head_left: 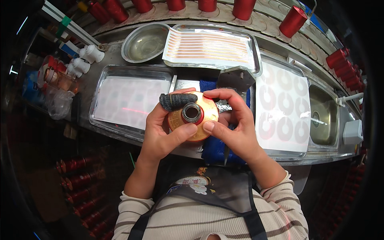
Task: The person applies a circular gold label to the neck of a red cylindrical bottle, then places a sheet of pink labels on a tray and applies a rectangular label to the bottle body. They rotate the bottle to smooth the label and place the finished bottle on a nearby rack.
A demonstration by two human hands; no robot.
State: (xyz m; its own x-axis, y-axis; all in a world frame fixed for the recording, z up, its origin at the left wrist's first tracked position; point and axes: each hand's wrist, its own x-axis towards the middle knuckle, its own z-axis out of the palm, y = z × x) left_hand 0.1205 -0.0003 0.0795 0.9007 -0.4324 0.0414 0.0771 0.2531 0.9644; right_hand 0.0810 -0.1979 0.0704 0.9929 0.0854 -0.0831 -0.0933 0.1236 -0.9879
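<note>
In the head view, the red bottle with a gold, rounded shoulder (202, 115) sits between the bench's left-hand metal tray (96, 112) and the white sheet of ring-shaped labels (276, 145), clasped by the left hand (158, 129), whose index finger wears a dark grey knitted sleeve (176, 101), and the right hand (239, 124), both thumbs lying on the gold. It looks rigid, smooth and probably slippery, perhaps breakable, its weight unclear, so cupping opposite sides seems surest. Its open threaded neck points up at the camera, the long axis running roughly along the line of sight.
</note>
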